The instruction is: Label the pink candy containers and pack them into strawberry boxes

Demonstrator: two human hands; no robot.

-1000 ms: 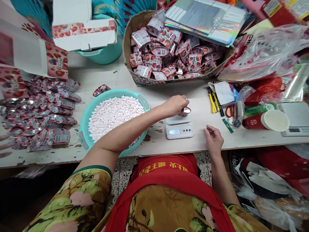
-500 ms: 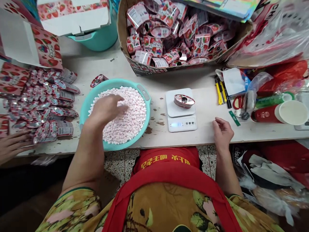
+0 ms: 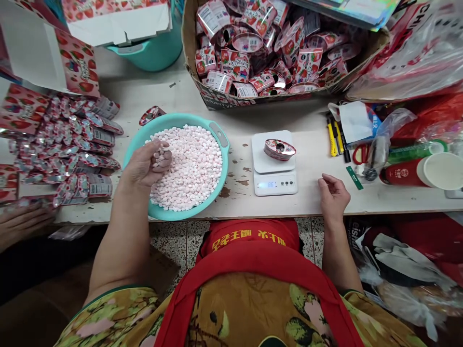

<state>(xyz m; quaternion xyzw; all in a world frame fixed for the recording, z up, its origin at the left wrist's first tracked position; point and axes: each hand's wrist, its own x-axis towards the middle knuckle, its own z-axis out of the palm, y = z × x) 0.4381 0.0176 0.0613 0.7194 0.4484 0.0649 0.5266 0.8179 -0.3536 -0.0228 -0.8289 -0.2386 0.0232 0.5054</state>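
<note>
My left hand (image 3: 146,164) is raised over the left side of a turquoise basin (image 3: 224,166), its fingers curled around several small white candies (image 3: 162,156). Pale pink and white candies of the same kind fill the basin. My right hand (image 3: 333,195) rests on the table near the front edge, fingers loosely bent and nothing visible in it. Between the basin and that hand is a white digital scale (image 3: 258,166) with a lit display. An oval strawberry-print tin (image 3: 279,150) with a round hole in its top sits on the scale.
A cardboard box (image 3: 202,91) of similar tins stands at the back. More packs (image 3: 97,159) are lined up at left, beside another person's hand (image 3: 25,219). Yellow cutters (image 3: 334,137), scissors (image 3: 360,154) and a red paper cup (image 3: 405,173) lie at right.
My left hand has lifted from the candies and drawn back left, now holding several. The scale's display reading has changed. My right hand stays in place.
</note>
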